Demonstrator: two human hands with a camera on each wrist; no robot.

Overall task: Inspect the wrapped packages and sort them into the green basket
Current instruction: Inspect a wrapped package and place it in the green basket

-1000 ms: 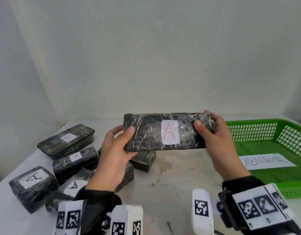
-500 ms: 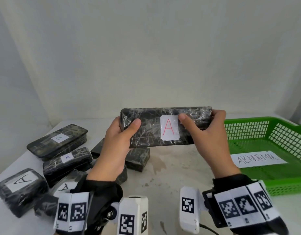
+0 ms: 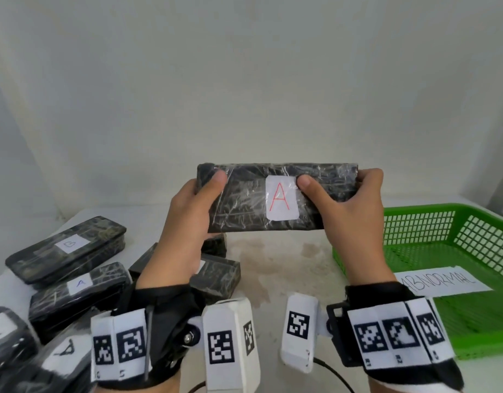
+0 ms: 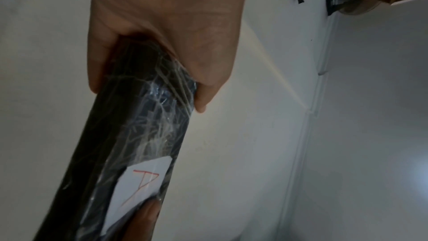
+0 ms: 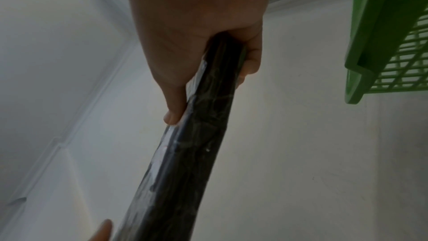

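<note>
I hold a long black package (image 3: 244, 205) wrapped in clear film up in front of me, its white label with a red "A" (image 3: 281, 202) facing me. My left hand (image 3: 188, 222) grips its left end, thumb on the front face. My right hand (image 3: 355, 219) grips the right end, thumb tip on the label's upper edge. The package (image 4: 139, 135) runs away from my left palm in the left wrist view; in the right wrist view I see its dark edge (image 5: 197, 135). The green basket (image 3: 454, 222) stands on the table at the right, below the package's right end.
Several more wrapped black packages lie on the white table at the left, one labelled "B" (image 3: 69, 251) and one labelled "A" (image 3: 80, 290). A paper sign reading "ABNORMAL" (image 3: 443, 282) lies in the basket. A pale wall stands close behind the table.
Both hands have lifted the package a little higher and closer. My right thumb has slid left along the front face and now touches the label's top edge.
</note>
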